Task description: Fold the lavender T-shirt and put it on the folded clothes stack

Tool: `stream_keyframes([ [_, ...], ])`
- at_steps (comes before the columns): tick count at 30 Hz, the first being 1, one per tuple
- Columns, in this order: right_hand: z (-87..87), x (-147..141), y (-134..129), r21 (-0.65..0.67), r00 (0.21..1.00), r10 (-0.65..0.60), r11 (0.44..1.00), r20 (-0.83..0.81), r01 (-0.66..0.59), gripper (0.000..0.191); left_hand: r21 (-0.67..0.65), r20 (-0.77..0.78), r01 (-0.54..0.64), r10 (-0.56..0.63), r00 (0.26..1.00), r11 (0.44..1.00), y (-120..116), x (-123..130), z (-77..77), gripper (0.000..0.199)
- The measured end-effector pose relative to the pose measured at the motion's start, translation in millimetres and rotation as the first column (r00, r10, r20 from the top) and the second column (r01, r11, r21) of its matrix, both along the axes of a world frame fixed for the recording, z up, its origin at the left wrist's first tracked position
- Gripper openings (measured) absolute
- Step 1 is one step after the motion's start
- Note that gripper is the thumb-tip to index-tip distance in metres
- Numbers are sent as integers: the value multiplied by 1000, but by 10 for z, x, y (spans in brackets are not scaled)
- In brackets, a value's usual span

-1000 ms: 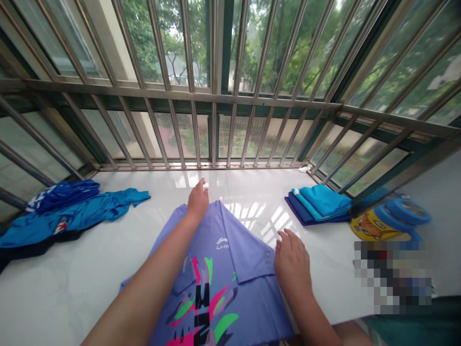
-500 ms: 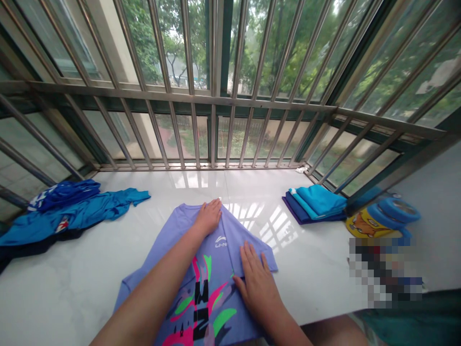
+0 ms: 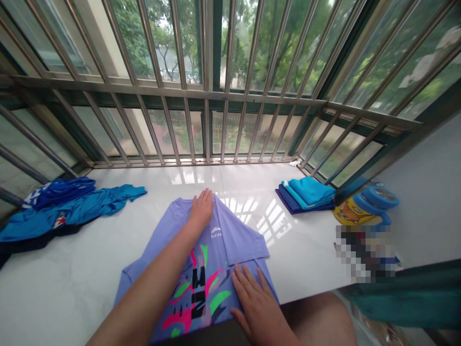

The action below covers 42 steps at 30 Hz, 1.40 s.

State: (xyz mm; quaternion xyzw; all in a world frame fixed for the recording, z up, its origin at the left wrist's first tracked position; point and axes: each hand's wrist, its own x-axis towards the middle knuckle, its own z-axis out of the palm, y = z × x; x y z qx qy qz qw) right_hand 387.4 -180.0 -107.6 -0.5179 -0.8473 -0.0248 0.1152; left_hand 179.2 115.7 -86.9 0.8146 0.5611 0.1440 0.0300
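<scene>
Since the earlier frame, our right hand [image 3: 254,300] is lying nearer us on the purple shirt [image 3: 216,259], fingers slightly spread; our left hand [image 3: 202,207] is pressing flat at its collar, the hands apart. We are seeing the shirt lying centrally on the white surface [image 3: 82,283], folded clothes [image 3: 309,193] to the right.

Windows [image 3: 273,53] behind metal bars [image 3: 248,97] wrap three sides of a glossy pale bench [image 3: 90,278], with green trees [image 3: 169,43] outside; daylight falls through and reflects as barred patches on the bench top, and a plain grey wall [image 3: 428,192] stands at the right
</scene>
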Motion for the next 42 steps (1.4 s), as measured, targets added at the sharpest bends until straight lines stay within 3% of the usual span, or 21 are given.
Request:
stream_keyframes([
  [3,83,256,137,83,990,-133,987,-47,136,42,29,95,26,-29,995,999,-468,-150,51,46],
  [7,222,627,385,36,939,-342,939,-42,343,32,-33,193,210,-200,961,977,-1331,-261,-9,25],
  [10,292,733,467,-48,874,-486,872,23,487,30,-75,202,295,-275,940,953,-1821,-118,-71,33],
  [12,296,695,452,-89,830,-556,826,41,557,29,-67,169,341,-326,930,938,-1964,48,-95,42],
  [14,272,605,404,-133,819,-573,810,33,571,27,-46,120,362,-354,927,931,-1971,203,-108,43],
  [17,229,485,336,-175,818,-575,805,7,567,22,-37,97,356,-351,931,934,-1854,324,-130,25],
  [19,219,472,321,-174,796,-605,784,-5,596,18,-32,144,348,-340,929,937,-1776,327,-160,16],
  [25,262,646,370,-160,705,-708,692,41,704,18,26,344,330,-318,884,944,-1742,255,-236,16],
  [27,267,657,398,-172,747,-665,736,1,655,23,52,384,328,-323,865,943,-1760,255,-232,14],
  [31,261,545,471,-152,878,-467,880,-107,449,49,80,452,296,-299,840,952,-1775,263,-208,13],
  [34,273,444,551,-112,893,-439,896,-98,429,53,93,505,259,-269,820,962,-1769,257,-194,13],
  [38,310,398,650,-72,902,-428,903,-62,424,30,107,528,222,-245,813,969,-1770,259,-184,12],
  [42,298,400,653,-3,932,-346,938,-108,348,23,115,510,175,-210,834,978,-1791,268,-149,12],
])
